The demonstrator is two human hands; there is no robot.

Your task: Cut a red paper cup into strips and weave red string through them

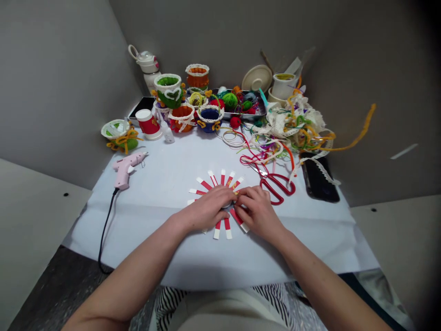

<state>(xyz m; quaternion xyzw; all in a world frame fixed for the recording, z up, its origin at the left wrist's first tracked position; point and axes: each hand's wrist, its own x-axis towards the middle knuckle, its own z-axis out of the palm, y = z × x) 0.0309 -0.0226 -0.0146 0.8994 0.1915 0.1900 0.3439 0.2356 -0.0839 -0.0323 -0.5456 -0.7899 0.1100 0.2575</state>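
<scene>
A red and white paper cup [227, 227], cut into strips that fan out flat around its base, lies on the white-covered table in front of me. My left hand [214, 207] rests over its left side, fingers curled at the middle and holding it down. From the right, my right hand [255, 209] has its fingertips pressed together on the cup near the centre, close to the left fingertips. Both hands hide much of the base and several strips. Just beyond my right hand lie scissors with red handles [277, 187].
A pink glue gun [126, 170] with a black cord lies at left. At the back stand yarn-covered cups [210, 118], an uncut red paper cup [149, 124], a small glue bottle [167, 132] and a tray of yarn balls [263, 110]. Tangled yarn and lace [292, 124] and a phone [319, 179] are at right.
</scene>
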